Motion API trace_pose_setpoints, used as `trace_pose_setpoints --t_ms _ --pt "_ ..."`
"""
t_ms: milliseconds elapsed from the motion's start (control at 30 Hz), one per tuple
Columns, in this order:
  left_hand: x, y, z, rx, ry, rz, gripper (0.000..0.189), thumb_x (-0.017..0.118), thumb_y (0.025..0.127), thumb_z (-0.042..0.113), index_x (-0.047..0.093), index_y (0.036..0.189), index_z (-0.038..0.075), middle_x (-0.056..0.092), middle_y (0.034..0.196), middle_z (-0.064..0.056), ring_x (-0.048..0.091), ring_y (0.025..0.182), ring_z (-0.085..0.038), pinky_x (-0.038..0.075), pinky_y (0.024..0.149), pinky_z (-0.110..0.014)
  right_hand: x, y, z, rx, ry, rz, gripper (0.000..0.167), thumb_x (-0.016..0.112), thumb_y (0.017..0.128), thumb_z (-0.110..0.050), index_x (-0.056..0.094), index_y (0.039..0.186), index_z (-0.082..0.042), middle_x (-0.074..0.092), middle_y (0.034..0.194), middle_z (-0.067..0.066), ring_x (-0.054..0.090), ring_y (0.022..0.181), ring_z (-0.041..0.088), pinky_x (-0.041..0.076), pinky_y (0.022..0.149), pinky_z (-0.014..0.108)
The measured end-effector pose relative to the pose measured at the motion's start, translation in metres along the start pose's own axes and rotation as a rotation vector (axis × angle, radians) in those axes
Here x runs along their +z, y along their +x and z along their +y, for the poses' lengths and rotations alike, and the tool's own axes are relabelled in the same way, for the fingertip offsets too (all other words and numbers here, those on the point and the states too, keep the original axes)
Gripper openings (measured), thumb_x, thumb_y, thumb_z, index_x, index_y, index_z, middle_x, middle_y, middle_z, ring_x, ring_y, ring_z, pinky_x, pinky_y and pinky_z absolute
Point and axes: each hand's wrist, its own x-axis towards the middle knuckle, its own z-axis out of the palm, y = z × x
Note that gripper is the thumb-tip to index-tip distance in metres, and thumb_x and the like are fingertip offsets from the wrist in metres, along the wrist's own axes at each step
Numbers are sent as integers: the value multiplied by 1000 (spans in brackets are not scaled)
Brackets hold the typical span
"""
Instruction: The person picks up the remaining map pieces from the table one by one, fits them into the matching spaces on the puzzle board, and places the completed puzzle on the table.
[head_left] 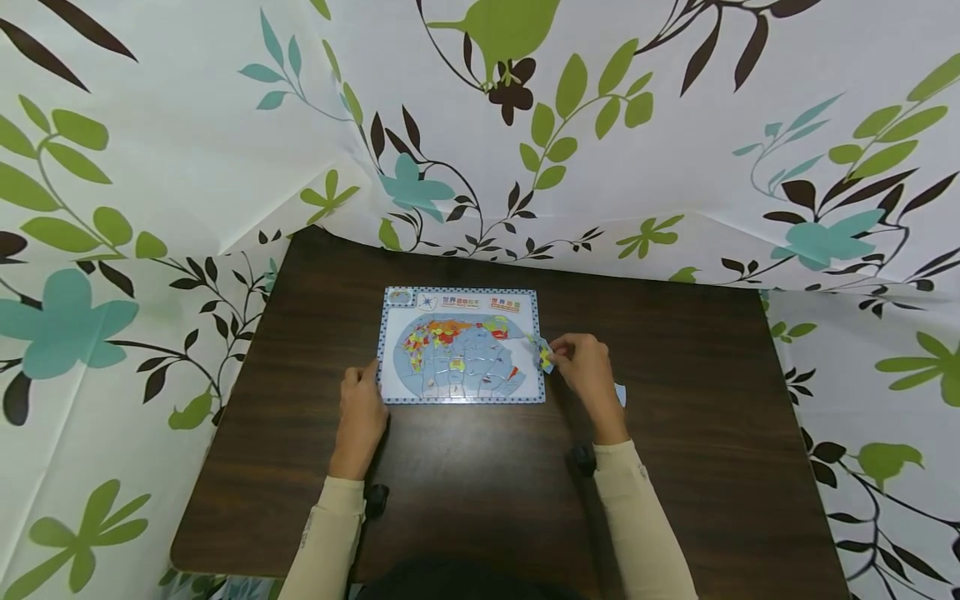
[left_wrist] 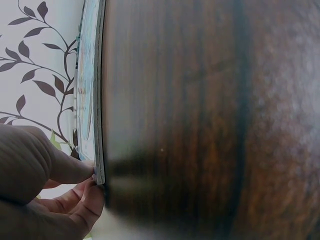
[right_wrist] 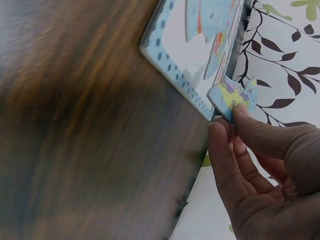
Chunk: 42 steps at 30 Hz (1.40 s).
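A world map jigsaw puzzle board [head_left: 465, 304] with a dotted blue border lies on the table, most of its oval map filled with pieces. White backing shows at the map's right side. My left hand [head_left: 362, 412] grips the board's left edge, thumb and fingers meeting at the near corner in the left wrist view. Beside the right edge, my right hand [head_left: 588, 371] pinches a puzzle piece [right_wrist: 232, 97] between thumb and fingers. That piece is light blue with yellow and purple patches, and is held slightly raised.
Partly hidden by the right wrist, a light blue piece [head_left: 620, 394] lies on the dark wooden table [head_left: 480, 483]. A leaf-patterned white cloth [head_left: 480, 150] hangs behind the table and along its sides.
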Motion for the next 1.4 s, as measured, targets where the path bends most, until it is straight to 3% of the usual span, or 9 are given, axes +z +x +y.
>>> trace_pose_setpoints --t_ms 133,533,1133,1400 --pt "0 0 0 -1 -1 2 45 53 105 -8 53 150 -11 51 137 -36 53 127 -54 53 99 -63 3 6 -7 -7 8 -26 10 79 98 -14 82 106 -7 74 96 10 56 71 20 43 61 30" --pt "-2 0 2 -20 9 -17 45 53 105 -8 52 151 -10 51 138 -36 53 128 -52 52 103 -62 21 18 -24 26 -6 -102 13 77 99 -11 80 110 -5 70 101 11 60 86 23 46 69 32" --pt "-5 -2 7 -46 3 -28 45 52 107 -7 51 152 -10 50 139 -36 52 130 -52 52 104 -63 41 21 -19 12 -33 -132 17 77 98 -8 80 114 -3 74 96 11 65 81 22 51 69 35" --pt "-3 -1 6 -53 7 -26 46 52 107 -6 51 152 -9 50 140 -35 53 130 -52 53 104 -63 42 16 -23 -2 -102 -120 18 77 98 -9 81 115 -3 78 106 15 71 86 25 59 74 39"
